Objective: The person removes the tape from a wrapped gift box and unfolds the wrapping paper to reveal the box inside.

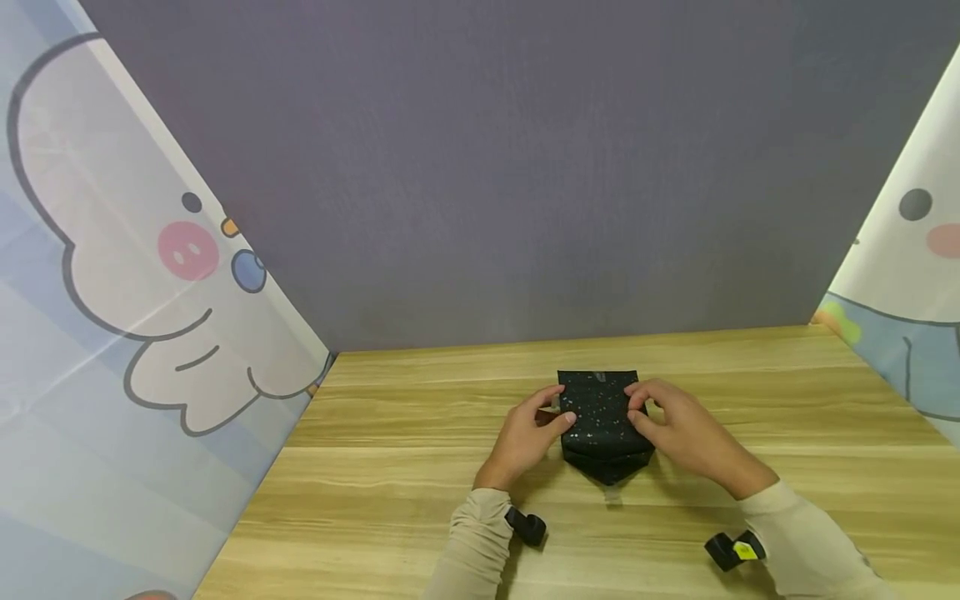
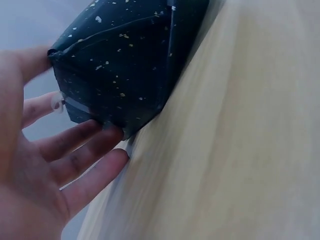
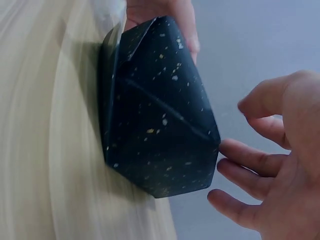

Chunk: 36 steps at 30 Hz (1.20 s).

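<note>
A small package wrapped in black speckled paper [image 1: 600, 417] lies on the wooden table, its near end folded to a point. My left hand [image 1: 521, 437] holds its left side, thumb on top and other fingers along the folded end. In the left wrist view a curl of clear tape [image 2: 58, 102] sticks near a fingertip. At the right edge is my right hand [image 1: 678, 425], thumb and index bent toward the top. The right wrist view shows the other fingers [image 3: 250, 160] fairly straight, fingertips right at the paper's edge.
A piece of clear tape [image 1: 612, 495] sticks out below the pointed end, over the table [image 1: 360, 500]. Behind the table stands a grey panel [image 1: 525, 183]; a cartoon-printed sheet [image 1: 150, 250] hangs at the left, another [image 1: 922, 275] at the right.
</note>
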Each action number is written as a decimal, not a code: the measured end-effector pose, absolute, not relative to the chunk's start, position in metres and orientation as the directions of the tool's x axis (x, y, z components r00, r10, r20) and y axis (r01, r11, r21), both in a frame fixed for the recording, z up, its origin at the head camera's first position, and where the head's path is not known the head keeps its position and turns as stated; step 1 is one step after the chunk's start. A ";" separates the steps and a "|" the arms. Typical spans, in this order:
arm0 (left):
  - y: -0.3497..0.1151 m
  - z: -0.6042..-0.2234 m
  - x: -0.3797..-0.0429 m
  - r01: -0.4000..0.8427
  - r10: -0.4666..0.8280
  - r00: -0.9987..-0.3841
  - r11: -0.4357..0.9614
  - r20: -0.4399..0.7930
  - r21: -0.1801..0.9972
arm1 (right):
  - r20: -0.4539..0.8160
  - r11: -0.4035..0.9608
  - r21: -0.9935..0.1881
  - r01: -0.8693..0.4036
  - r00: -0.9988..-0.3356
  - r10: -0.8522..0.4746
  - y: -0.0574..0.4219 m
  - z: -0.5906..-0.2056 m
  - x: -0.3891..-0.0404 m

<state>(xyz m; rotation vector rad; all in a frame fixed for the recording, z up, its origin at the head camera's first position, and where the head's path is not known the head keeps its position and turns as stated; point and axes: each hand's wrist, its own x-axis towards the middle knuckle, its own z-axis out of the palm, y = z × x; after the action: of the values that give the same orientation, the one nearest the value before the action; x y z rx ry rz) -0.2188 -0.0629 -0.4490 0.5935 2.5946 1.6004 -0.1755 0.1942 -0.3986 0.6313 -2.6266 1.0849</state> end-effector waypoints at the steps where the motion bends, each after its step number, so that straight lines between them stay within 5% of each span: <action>1: -0.063 -0.449 -0.219 0.295 0.348 -0.925 0.398 0.154 0.869 | 0.362 0.633 -0.620 -0.463 -0.885 -0.293 0.195 -0.400 -0.176; 15: -0.068 -0.448 -0.219 0.256 0.436 -0.897 0.393 0.066 0.883 | 0.313 0.720 -0.517 -0.463 -0.885 -0.345 0.202 -0.416 -0.183; 27: -0.080 -0.444 -0.227 0.310 0.428 -0.888 0.294 0.165 0.904 | 0.440 0.754 -0.418 -0.506 -0.839 -0.320 0.200 -0.414 -0.180; 36: -0.082 -0.446 -0.227 0.400 0.391 -0.882 0.331 0.261 0.855 | 0.392 0.747 -0.443 -0.495 -0.857 -0.335 0.197 -0.412 -0.177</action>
<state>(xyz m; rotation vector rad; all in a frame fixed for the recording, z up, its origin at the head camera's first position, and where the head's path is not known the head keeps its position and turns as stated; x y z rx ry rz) -0.2270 -0.0816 -0.4461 0.7635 2.5696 1.6543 -0.1770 0.1974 -0.4115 0.6478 -2.6595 0.7937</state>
